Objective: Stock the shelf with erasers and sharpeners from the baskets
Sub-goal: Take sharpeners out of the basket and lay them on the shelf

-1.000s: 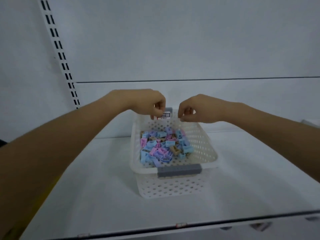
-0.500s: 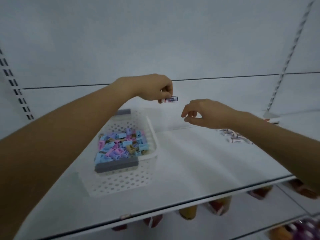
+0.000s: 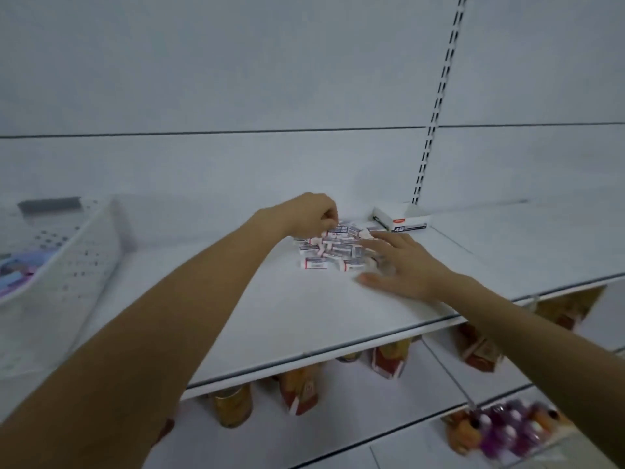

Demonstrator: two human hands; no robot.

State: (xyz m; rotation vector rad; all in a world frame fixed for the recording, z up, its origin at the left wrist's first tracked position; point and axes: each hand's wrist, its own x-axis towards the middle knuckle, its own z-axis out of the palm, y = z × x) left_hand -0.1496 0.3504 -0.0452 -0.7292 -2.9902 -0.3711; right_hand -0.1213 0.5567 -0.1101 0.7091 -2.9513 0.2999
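Along the near edge of the white shelf (image 3: 304,316), a broad open stretch runs between the perforated basket (image 3: 77,252) at left and the eraser pile (image 3: 334,252) farther right. The left hand (image 3: 309,214) curls over the pile's far top; whether its grip holds an eraser I cannot tell. The right hand (image 3: 404,265) lies flat, fingers spread, against the pile's right side. Pastel sharpeners (image 3: 15,270) lie in the basket. A white box (image 3: 402,220) sits beyond, by the slotted upright (image 3: 436,96).
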